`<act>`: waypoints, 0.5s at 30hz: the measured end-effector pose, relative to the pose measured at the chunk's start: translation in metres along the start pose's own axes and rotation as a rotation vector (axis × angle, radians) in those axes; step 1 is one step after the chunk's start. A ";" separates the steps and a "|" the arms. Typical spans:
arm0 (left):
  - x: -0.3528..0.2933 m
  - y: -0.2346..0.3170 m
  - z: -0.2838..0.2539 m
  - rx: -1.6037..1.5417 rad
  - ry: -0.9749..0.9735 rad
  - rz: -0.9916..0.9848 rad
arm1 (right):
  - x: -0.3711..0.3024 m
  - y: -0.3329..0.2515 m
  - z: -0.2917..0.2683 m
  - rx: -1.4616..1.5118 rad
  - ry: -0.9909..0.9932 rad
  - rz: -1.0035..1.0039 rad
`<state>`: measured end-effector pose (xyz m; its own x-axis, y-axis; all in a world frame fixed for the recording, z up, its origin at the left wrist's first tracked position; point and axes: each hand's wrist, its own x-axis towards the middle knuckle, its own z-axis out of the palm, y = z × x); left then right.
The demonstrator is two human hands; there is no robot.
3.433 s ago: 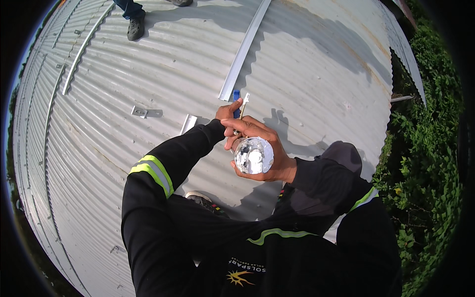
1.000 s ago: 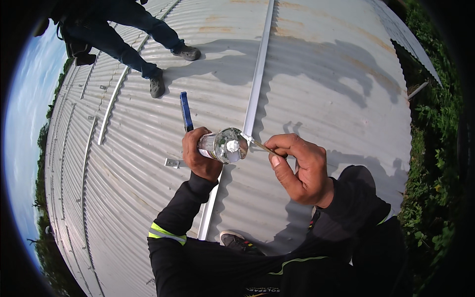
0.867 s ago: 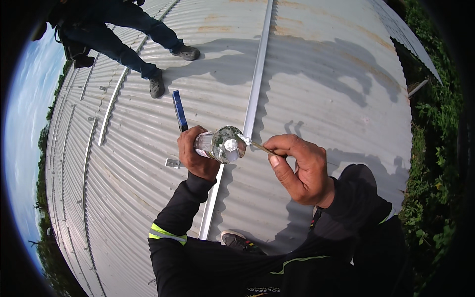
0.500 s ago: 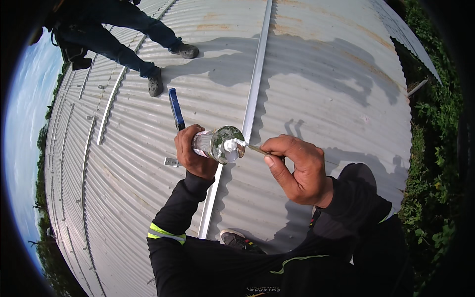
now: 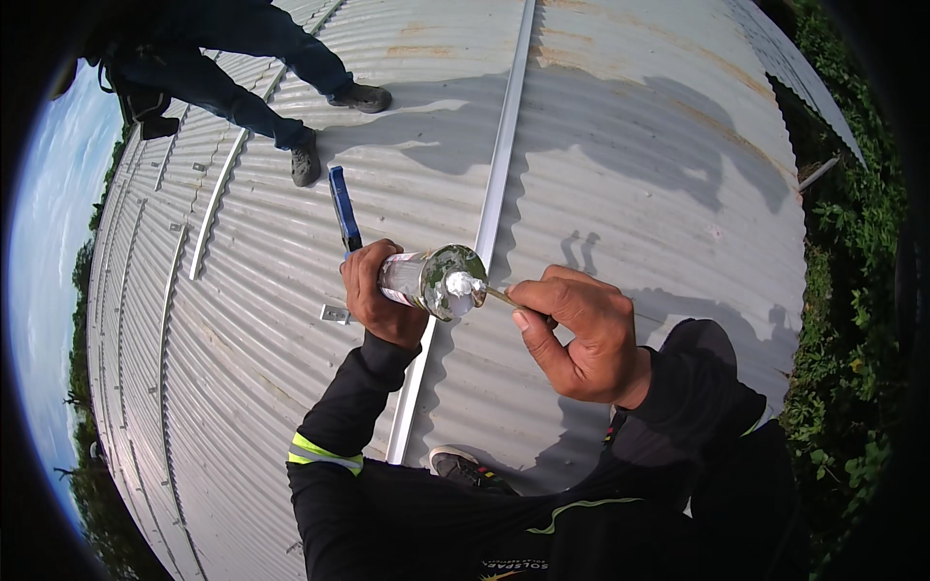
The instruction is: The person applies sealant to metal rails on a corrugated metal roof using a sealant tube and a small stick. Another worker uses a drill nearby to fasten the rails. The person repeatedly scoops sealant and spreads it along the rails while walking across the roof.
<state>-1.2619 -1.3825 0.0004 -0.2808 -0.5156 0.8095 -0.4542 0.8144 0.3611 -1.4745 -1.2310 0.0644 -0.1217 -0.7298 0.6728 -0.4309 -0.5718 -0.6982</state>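
Note:
My left hand (image 5: 378,295) is wrapped round a shiny cylindrical can (image 5: 405,277), tilted with its open end to the right. A long blue-and-black tool (image 5: 343,206) sticks up beyond the same hand; its lower end is hidden and I cannot make out its kind. White paste (image 5: 460,284) shows as a lump at the can's mouth. Between thumb and fingers, my right hand (image 5: 579,334) pinches a thin brownish stick (image 5: 502,294), and its far tip touches the paste.
Underfoot is a corrugated metal roof (image 5: 620,232) crossed by a pale metal rail (image 5: 504,136). A small metal bracket (image 5: 335,315) lies left of my hand. Another person's legs (image 5: 242,102) stand at the upper left. Beyond the right roof edge is green foliage (image 5: 852,387).
The can has shifted slightly to the right, and its mouth and the paste have moved with it. My right hand keeps its pinch on the stick, almost in the same place.

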 end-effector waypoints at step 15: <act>-0.002 -0.005 0.001 0.088 0.011 0.045 | -0.004 -0.001 -0.005 0.317 -0.188 0.423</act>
<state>-1.2602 -1.3864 -0.0037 -0.2931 -0.4757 0.8294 -0.5142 0.8097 0.2827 -1.4780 -1.2252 0.0637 -0.0517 -0.9578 0.2827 -0.0855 -0.2778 -0.9568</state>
